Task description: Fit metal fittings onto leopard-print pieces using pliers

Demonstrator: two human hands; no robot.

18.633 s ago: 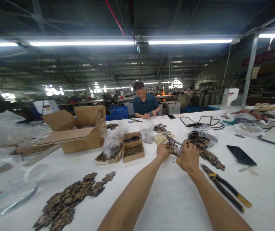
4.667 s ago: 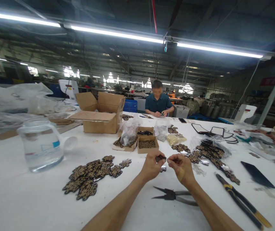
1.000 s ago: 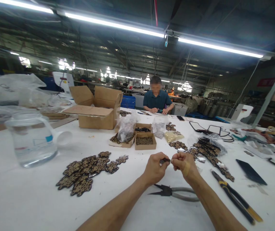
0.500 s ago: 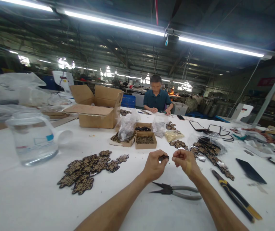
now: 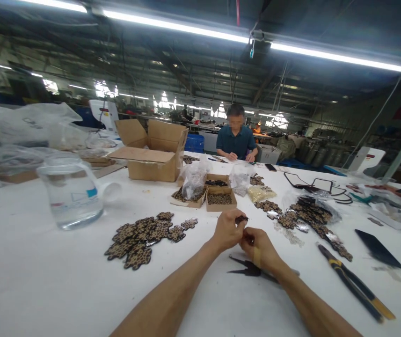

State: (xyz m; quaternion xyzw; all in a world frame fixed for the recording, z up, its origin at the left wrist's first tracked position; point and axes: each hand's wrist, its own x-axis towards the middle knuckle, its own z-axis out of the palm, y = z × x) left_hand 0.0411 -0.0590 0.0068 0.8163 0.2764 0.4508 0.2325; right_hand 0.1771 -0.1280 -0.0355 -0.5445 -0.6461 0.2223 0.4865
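Above the white tabletop, the left hand pinches one small dark-brown patterned patch; the right hand bunches against it, any grip hidden. Around them: one slim-nosed dark-metal pliers, six o'clock; one black-and-yellow-handled pliers, four; heaped scalloped leopard-print patches, nine.

From the right hand, patches lie at nine o'clock, pliers at four. A carton stands at eleven.
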